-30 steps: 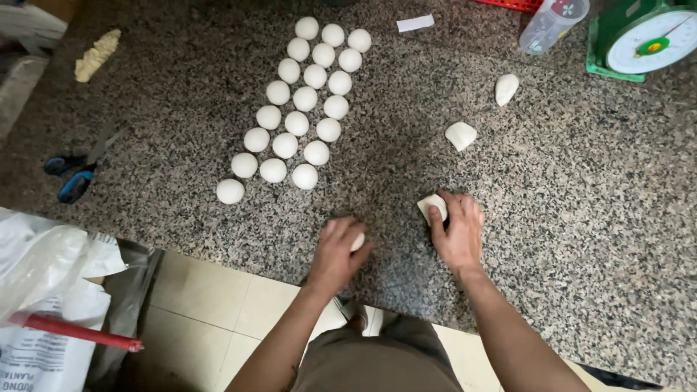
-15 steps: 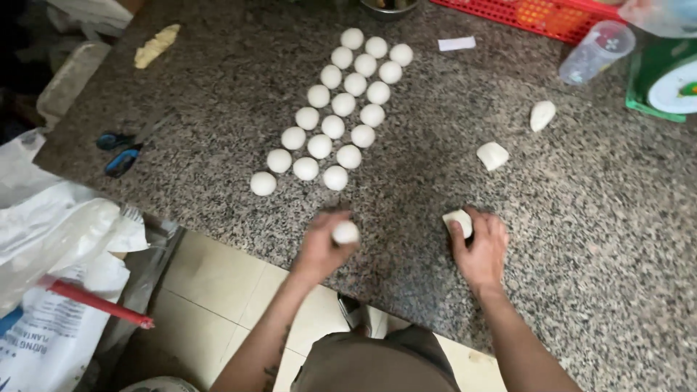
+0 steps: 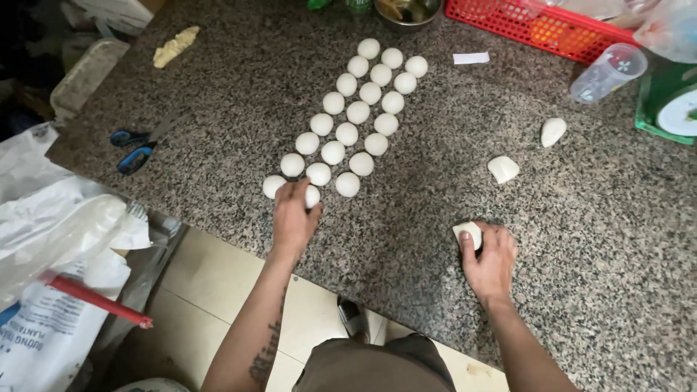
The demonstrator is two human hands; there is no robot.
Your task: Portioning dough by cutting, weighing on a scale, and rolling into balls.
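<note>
Several round white dough balls (image 3: 357,112) lie in three diagonal rows on the speckled granite counter (image 3: 218,109). My left hand (image 3: 292,212) rests at the near end of the rows, fingers curled over one dough ball (image 3: 312,196) beside the last ball (image 3: 274,186). My right hand (image 3: 491,255) presses on a rough dough piece (image 3: 468,234) near the counter's front edge. Two more unshaped dough pieces (image 3: 503,168) (image 3: 552,131) lie farther right.
Blue-handled scissors (image 3: 136,149) lie at the left edge. A strip of dough (image 3: 175,46) sits far left. A red basket (image 3: 559,29), a plastic cup (image 3: 608,72), a green scale (image 3: 671,101) and a metal bowl (image 3: 408,11) line the back. Plastic bags (image 3: 58,239) stand beside the counter.
My left hand carried its rolled ball forward and left to the near end of the rows. The right hand stayed on its dough piece. The camera view shifted.
</note>
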